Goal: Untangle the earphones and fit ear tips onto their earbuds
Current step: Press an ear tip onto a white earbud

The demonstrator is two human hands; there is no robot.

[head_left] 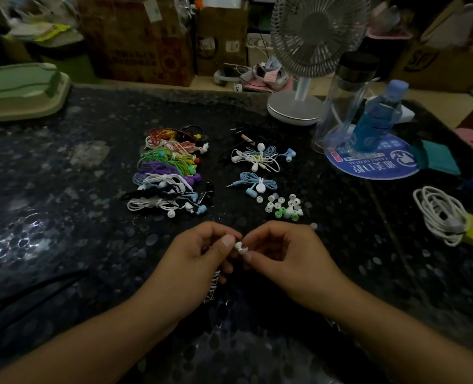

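My left hand (202,253) and my right hand (282,253) meet near the table's front, fingers curled. Between their fingertips sits a small white earbud with a white ear tip (240,246); both hands pinch it. A black-and-white striped cable (212,286) hangs from under my left hand. Beyond the hands lies a pile of coloured bundled earphones (168,170). To its right are a white and blue bundle (260,157) and a light blue bundle (257,184). Several loose white and green ear tips (283,207) lie in front of those bundles.
A white desk fan (299,106) stands at the back of the dark speckled table (77,217). A clear bottle (340,101) and a blue bottle (373,120) stand on a round blue mat (373,167). A coiled white cable (440,214) lies far right, a green tray (19,90) far left.
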